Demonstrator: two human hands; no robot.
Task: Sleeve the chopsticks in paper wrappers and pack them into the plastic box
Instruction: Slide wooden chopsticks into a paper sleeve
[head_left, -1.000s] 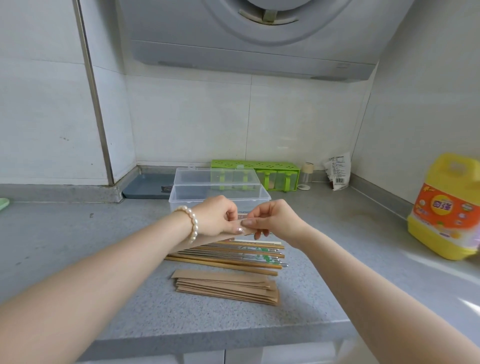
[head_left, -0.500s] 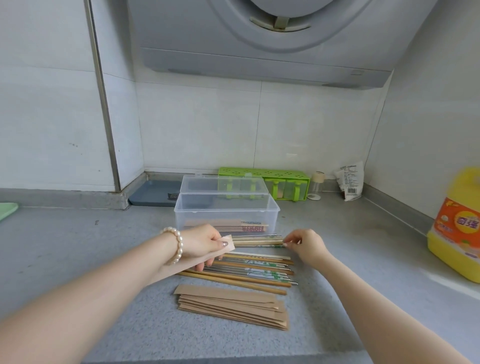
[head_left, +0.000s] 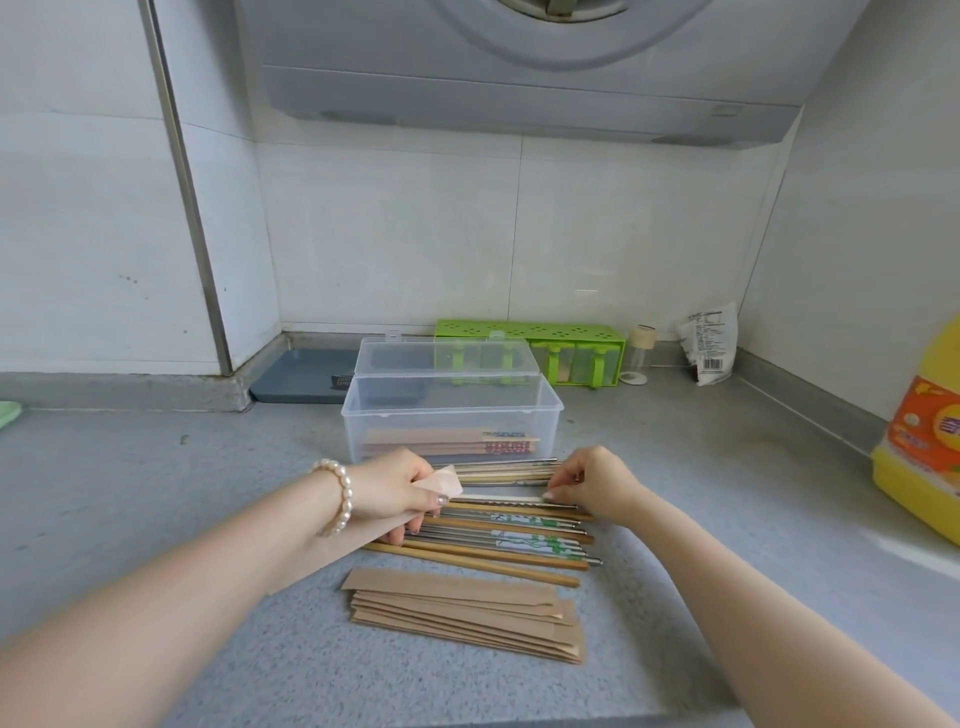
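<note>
At centre left of the frame, my left hand (head_left: 392, 491) grips a paper wrapper (head_left: 445, 480), its open end poking out toward the middle. Just right of it the loose chopsticks (head_left: 511, 525) lie in a row across the counter (head_left: 156, 493), with the stack of wrappers (head_left: 467, 610) below them. Above, the plastic box (head_left: 452, 410) stands open with a few sleeved pairs already inside. At centre right, my right hand (head_left: 597, 486) pinches the end of a pair in the row. To do this well, I should lift both sticks together with tips even, keep the wrapper mouth spread, then slide them straight in, so the paper doesn't tear or crumple.
</note>
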